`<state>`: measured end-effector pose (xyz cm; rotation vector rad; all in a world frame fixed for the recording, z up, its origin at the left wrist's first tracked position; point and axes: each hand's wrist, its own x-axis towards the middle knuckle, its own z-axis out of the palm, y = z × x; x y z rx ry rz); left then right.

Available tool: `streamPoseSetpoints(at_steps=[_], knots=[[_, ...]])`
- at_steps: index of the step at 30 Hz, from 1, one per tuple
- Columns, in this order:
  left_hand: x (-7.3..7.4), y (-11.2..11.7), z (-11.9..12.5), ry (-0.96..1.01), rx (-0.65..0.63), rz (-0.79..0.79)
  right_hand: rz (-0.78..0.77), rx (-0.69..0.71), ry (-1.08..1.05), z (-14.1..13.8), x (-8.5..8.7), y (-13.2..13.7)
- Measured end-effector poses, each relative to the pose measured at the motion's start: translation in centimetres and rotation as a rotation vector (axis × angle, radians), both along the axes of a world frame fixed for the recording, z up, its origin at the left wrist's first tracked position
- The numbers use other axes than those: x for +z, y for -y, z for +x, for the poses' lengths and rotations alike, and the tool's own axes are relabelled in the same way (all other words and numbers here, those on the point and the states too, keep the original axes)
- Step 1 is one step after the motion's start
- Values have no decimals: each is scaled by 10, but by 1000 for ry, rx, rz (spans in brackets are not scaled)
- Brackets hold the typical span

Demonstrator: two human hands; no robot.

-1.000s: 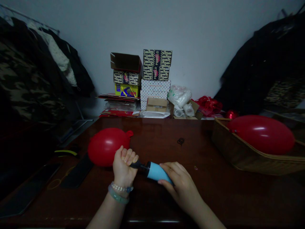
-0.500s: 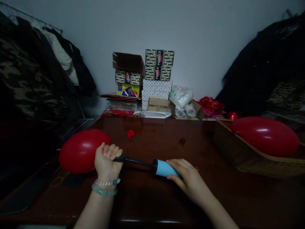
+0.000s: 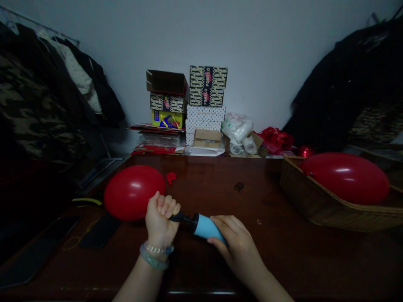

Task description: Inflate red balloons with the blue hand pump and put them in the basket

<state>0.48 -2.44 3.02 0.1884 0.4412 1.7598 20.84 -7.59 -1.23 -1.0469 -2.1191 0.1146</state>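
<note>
My left hand (image 3: 161, 220) is a closed fist round the black nozzle end of a hand pump, with the neck of a red balloon (image 3: 134, 192) hidden inside it. The balloon swells out to the left of my fist, above the dark wooden table (image 3: 201, 260). My right hand (image 3: 236, 243) is wrapped round the light blue pump barrel (image 3: 205, 227), with the pump's black rod pushed almost fully in. Bracelets circle my left wrist.
A woven basket (image 3: 317, 205) at the right holds a large red balloon (image 3: 346, 176). A small limp red balloon (image 3: 171, 177) and a dark clip (image 3: 239, 186) lie farther back. Stacked boxes (image 3: 195, 105) and bags stand against the wall. Flat dark objects (image 3: 100, 233) lie at the left.
Half a second ago the pump rod was drawn out long, my left hand far to the left. Now the rod is pushed in and my hands are close together.
</note>
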Motion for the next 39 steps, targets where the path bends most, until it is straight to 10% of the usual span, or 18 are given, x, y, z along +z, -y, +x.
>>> streamPoseSetpoints(at_steps=[18,32,39], knots=[[0,-11,-51,-2,119,31,-289,22,78,31,16,-13],[-8,-2,0,-1,-23,-36,-9,2,15,1,3,-2],[-2,-4,-16,-13,12,6,-106,41,26,12,4,-8]])
